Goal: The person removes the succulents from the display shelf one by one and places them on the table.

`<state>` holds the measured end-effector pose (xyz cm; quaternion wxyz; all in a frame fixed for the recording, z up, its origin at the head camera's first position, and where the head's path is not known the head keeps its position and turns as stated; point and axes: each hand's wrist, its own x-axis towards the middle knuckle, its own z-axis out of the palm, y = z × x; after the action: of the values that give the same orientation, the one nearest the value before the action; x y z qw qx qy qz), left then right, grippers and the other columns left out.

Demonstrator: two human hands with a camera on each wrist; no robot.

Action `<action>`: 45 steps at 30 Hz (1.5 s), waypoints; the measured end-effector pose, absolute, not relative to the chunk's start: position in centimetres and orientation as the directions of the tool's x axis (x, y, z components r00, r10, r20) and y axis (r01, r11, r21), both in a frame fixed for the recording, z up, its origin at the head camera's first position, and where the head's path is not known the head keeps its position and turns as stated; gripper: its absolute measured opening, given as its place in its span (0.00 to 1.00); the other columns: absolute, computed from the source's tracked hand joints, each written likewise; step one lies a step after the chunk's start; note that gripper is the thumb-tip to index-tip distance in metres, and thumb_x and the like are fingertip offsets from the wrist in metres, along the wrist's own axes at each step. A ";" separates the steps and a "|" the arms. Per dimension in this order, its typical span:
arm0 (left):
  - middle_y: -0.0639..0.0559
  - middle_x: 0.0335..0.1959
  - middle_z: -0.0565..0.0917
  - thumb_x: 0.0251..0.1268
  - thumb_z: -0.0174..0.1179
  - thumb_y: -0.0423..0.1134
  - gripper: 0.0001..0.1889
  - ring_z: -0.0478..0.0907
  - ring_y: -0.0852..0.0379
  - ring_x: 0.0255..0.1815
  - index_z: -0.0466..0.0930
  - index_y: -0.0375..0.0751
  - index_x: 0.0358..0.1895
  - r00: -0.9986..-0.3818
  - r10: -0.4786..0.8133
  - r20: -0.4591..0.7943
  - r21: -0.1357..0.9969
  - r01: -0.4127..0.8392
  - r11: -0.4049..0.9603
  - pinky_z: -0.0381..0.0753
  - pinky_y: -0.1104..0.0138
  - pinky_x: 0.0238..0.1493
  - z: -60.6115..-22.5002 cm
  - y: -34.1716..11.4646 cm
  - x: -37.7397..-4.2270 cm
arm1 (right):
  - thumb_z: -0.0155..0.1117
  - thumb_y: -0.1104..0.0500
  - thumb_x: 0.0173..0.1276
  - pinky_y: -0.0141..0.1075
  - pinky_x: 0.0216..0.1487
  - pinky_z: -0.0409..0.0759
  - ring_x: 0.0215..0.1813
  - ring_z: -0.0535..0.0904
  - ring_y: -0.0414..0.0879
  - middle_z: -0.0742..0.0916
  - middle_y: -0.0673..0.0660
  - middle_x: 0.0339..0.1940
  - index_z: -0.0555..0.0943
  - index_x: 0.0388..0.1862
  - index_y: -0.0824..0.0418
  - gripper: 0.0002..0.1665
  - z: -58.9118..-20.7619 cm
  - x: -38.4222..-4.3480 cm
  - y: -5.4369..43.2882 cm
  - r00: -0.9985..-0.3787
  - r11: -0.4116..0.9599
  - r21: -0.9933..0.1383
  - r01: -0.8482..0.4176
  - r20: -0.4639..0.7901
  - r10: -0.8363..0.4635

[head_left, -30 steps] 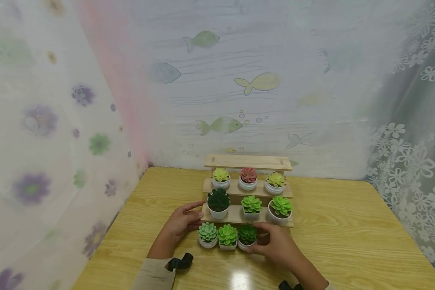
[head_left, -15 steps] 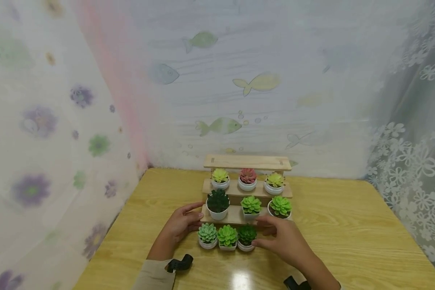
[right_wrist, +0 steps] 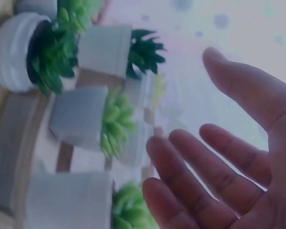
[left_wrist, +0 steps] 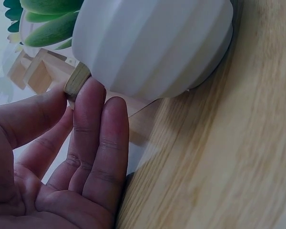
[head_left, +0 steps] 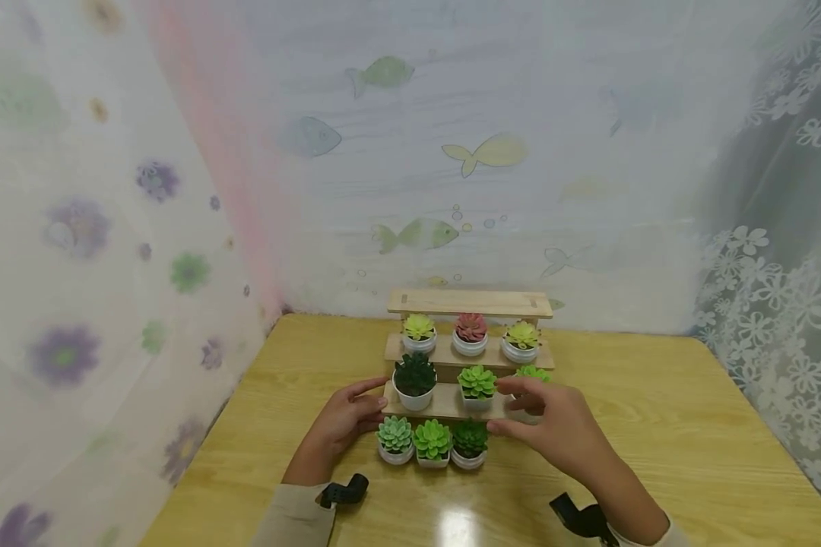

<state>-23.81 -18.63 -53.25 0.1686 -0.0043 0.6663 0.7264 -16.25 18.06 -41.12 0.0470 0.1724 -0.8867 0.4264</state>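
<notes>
A stepped wooden plant stand [head_left: 445, 414] holds two rows of potted succulents. My left hand [head_left: 338, 425] pinches the left end of its lowest board [left_wrist: 77, 82] between thumb and fingers. On the table in front stand a pale green succulent [head_left: 394, 437], a bright green one [head_left: 432, 442] and a dark green one [head_left: 468, 442], all in white pots. My right hand [head_left: 564, 429] is in the air at the stand's right side, holding nothing, fingers apart in the right wrist view. It partly hides the succulent [head_left: 534, 372] at the lowest board's right end.
On the lowest board also stand a dark succulent [head_left: 415, 380] and a bright green one [head_left: 477, 387]. Two yellow-green succulents and a red succulent [head_left: 470, 334] occupy the middle board. The top board [head_left: 468, 302] is bare. Patterned curtains [head_left: 492, 175] hang behind the wooden table [head_left: 643, 410].
My right hand has let go of the dark green succulent in the front row and moved up and to the right. My left hand stays at the board's end.
</notes>
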 end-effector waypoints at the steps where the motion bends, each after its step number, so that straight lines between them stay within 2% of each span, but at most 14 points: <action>1: 0.54 0.37 0.89 0.73 0.64 0.36 0.30 0.87 0.56 0.36 0.71 0.44 0.76 -0.944 0.238 -0.228 0.967 -0.248 -0.055 0.88 0.62 0.43 -53.2 -18.6 -23.9 | 0.82 0.41 0.56 0.33 0.42 0.87 0.47 0.90 0.46 0.91 0.50 0.54 0.85 0.60 0.47 0.33 -40.8 -16.4 18.2 -0.933 0.583 -0.729 -0.358 0.255 -0.254; 6: 0.53 0.38 0.89 0.73 0.64 0.34 0.29 0.87 0.56 0.35 0.72 0.44 0.76 -0.945 0.227 -0.235 0.965 -0.255 -0.062 0.88 0.62 0.42 -53.1 -18.6 -24.0 | 0.82 0.44 0.58 0.38 0.44 0.89 0.47 0.90 0.50 0.91 0.52 0.52 0.86 0.59 0.47 0.29 -39.9 -17.3 19.3 -0.903 0.607 -0.674 -0.421 0.373 -0.212; 12: 0.53 0.38 0.89 0.74 0.64 0.34 0.29 0.87 0.57 0.35 0.71 0.42 0.76 -0.944 0.238 -0.230 0.966 -0.251 -0.064 0.88 0.63 0.42 -52.9 -18.5 -23.8 | 0.81 0.42 0.59 0.48 0.50 0.87 0.52 0.88 0.50 0.91 0.51 0.53 0.85 0.61 0.50 0.32 -39.5 -18.7 20.9 -0.901 0.656 -0.646 -0.391 0.413 -0.131; 18: 0.54 0.37 0.88 0.73 0.64 0.34 0.30 0.86 0.57 0.35 0.71 0.43 0.76 -0.944 0.232 -0.234 0.965 -0.254 -0.062 0.88 0.63 0.42 -52.8 -18.3 -23.7 | 0.79 0.39 0.61 0.53 0.55 0.85 0.57 0.85 0.54 0.88 0.55 0.58 0.82 0.65 0.52 0.37 -39.5 -20.2 22.0 -0.926 0.674 -0.664 -0.325 0.369 -0.083; 26: 0.55 0.37 0.88 0.73 0.64 0.35 0.30 0.86 0.58 0.35 0.70 0.41 0.76 -0.945 0.240 -0.220 0.969 -0.240 -0.056 0.88 0.63 0.42 -52.8 -18.4 -23.7 | 0.78 0.38 0.62 0.57 0.58 0.82 0.62 0.81 0.60 0.84 0.59 0.66 0.79 0.68 0.54 0.40 -39.2 -21.7 23.3 -0.951 0.662 -0.696 -0.278 0.296 -0.088; 38: 0.54 0.38 0.88 0.73 0.64 0.35 0.29 0.86 0.57 0.35 0.71 0.43 0.76 -0.945 0.229 -0.233 0.966 -0.253 -0.060 0.88 0.62 0.43 -52.8 -18.5 -23.6 | 0.76 0.33 0.60 0.57 0.59 0.83 0.69 0.77 0.64 0.79 0.63 0.72 0.73 0.75 0.57 0.51 -39.6 -23.8 24.3 -0.986 0.647 -0.744 -0.165 0.106 -0.130; 45: 0.55 0.38 0.88 0.73 0.65 0.35 0.30 0.85 0.57 0.35 0.71 0.42 0.76 -0.943 0.236 -0.235 0.965 -0.255 -0.060 0.88 0.62 0.43 -53.0 -18.5 -23.7 | 0.78 0.34 0.59 0.54 0.57 0.85 0.68 0.78 0.64 0.80 0.63 0.70 0.74 0.73 0.59 0.51 -40.3 -24.7 24.2 -0.985 0.630 -0.759 -0.162 0.085 -0.150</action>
<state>-23.72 -18.49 -52.99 0.1686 -0.0074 0.6644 0.7281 -24.71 24.19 -40.28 0.0070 0.0863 -0.9028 0.4212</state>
